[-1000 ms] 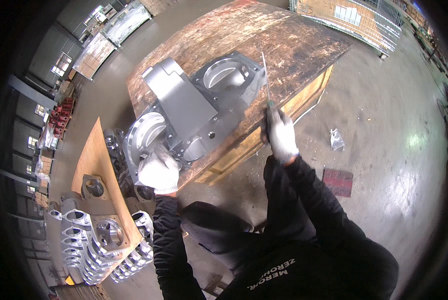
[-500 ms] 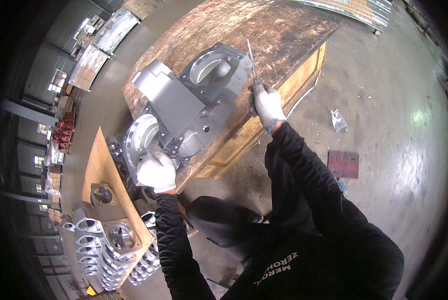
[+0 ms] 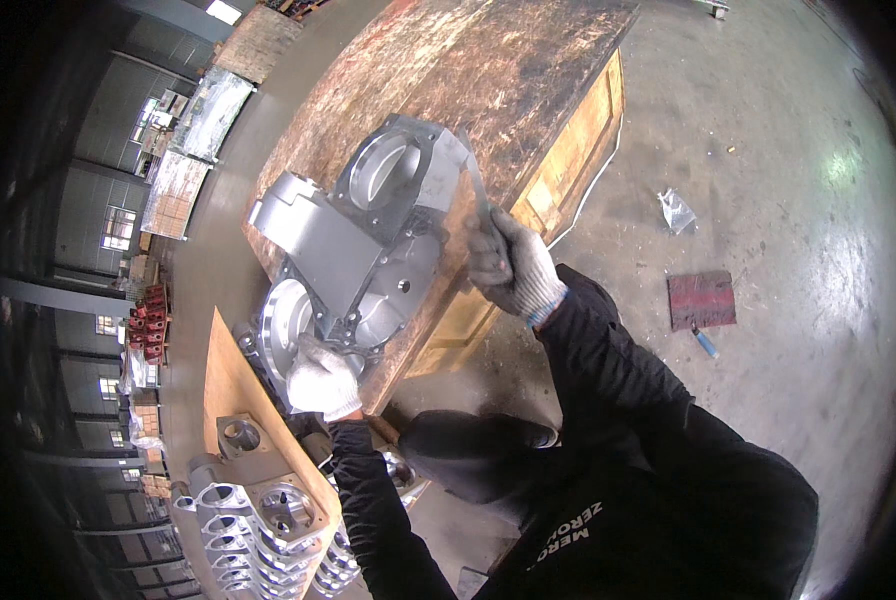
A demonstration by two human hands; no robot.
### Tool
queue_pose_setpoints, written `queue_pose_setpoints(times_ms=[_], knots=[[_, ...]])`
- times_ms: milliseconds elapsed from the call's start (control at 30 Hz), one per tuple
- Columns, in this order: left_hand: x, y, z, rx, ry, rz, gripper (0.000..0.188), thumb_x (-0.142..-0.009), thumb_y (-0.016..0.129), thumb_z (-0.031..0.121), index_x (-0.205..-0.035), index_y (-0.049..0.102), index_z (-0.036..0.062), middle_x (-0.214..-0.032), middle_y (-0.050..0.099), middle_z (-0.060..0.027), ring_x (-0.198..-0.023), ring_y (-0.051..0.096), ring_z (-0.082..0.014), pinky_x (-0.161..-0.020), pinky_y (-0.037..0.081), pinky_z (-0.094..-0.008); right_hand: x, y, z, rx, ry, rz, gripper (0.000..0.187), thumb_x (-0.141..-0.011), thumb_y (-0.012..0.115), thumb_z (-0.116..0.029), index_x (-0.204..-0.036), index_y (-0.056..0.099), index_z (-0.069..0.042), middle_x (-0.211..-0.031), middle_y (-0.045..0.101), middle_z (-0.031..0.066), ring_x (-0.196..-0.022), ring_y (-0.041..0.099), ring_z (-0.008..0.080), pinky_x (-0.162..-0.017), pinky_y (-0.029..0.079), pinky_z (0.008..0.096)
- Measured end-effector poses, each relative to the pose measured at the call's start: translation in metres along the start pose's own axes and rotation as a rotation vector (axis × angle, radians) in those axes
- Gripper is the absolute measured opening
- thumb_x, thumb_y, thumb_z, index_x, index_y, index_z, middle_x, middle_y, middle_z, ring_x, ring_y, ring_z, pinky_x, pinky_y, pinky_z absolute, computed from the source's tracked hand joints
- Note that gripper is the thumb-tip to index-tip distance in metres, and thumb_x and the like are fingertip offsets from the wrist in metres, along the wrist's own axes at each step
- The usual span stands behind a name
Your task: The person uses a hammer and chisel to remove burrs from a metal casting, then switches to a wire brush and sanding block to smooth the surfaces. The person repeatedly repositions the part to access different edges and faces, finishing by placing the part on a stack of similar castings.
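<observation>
A large grey metal casting [image 3: 333, 245] with round openings lies on a worn wooden workbench [image 3: 488, 60]. My left hand [image 3: 323, 380], in a white glove, is closed on the casting's near end, beside the lower ring; part of its fingers is hidden. In my right hand [image 3: 516, 265], gloved with a dirtied palm, is a long thin flat file [image 3: 476, 180]. The blade points away from me, its tip close to the casting's right-hand edge. My fingers cover most of the file's handle.
Stacked castings [image 3: 233, 540] stand at lower left, partly beside a thin wooden board [image 3: 230, 375]. On the floor to the right lie a plastic bag [image 3: 676, 211], a dark red mat [image 3: 701, 298] and a blue-handled tool [image 3: 706, 343]. Wrapped pallets [image 3: 208, 115] stand far left.
My right hand has turned palm upward and come nearer to me with the file, whose blade now slants along the casting's right side. My left hand stays on the casting. The view has shifted.
</observation>
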State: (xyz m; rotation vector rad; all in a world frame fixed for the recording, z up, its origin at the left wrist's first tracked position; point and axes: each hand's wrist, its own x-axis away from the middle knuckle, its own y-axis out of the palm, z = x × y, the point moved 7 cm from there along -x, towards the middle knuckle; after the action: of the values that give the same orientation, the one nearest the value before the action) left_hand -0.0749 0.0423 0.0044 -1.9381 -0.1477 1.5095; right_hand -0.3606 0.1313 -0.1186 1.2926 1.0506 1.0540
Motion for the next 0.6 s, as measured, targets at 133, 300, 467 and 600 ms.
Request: queue_pose_setpoints(times_ms=[133,300,467,600], knots=[[0.000,0.003,-0.001,0.008,-0.006,0.009,0.037,-0.101,0.055,0.029,-0.081,0.074,0.0055,-0.065,0.068,-0.0126,-0.053,0.063,-0.0325,-0.050,0.050,-0.0448,-0.024,0.008,-0.019,0.246,-0.095,0.171,0.039,-0.110,0.040,-0.042,-0.102,0.056,-0.008,-0.070,0.054,0.0016,-0.048,0.044,0.0127,-0.047,0.038,0.0264],[-0.001,-0.004,0.002,-0.020,-0.008,0.005,0.037,-0.102,0.054,0.030,-0.082,0.075,0.0059,-0.066,0.069,-0.0124,-0.053,0.064,-0.0320,-0.050,0.050,-0.0445,0.005,-0.039,-0.030,1.047,-0.160,0.528,0.053,-0.108,0.047,-0.046,-0.113,0.066,0.003,-0.070,0.062,0.0100,-0.057,0.062,0.0198,-0.056,0.050,0.0343],[-0.004,-0.001,0.004,-0.013,-0.003,-0.005,0.036,-0.102,0.054,0.030,-0.084,0.075,0.0063,-0.067,0.069,-0.0122,-0.054,0.065,-0.0316,-0.051,0.051,-0.0445,-0.035,-0.043,-0.050,1.119,-0.261,0.526,0.047,-0.106,0.049,-0.039,-0.114,0.065,0.005,-0.073,0.064,0.0150,-0.062,0.062,0.0254,-0.062,0.050,0.0402],[0.001,0.004,0.000,-0.028,-0.020,-0.055,0.034,-0.101,0.055,0.030,-0.086,0.075,0.0068,-0.068,0.069,-0.0120,-0.056,0.065,-0.0314,-0.053,0.052,-0.0447,-0.009,-0.052,-0.030,0.978,-0.102,0.533,0.056,-0.106,0.048,-0.049,-0.101,0.066,0.004,-0.073,0.064,0.0129,-0.058,0.062,0.0223,-0.060,0.052,0.0376]])
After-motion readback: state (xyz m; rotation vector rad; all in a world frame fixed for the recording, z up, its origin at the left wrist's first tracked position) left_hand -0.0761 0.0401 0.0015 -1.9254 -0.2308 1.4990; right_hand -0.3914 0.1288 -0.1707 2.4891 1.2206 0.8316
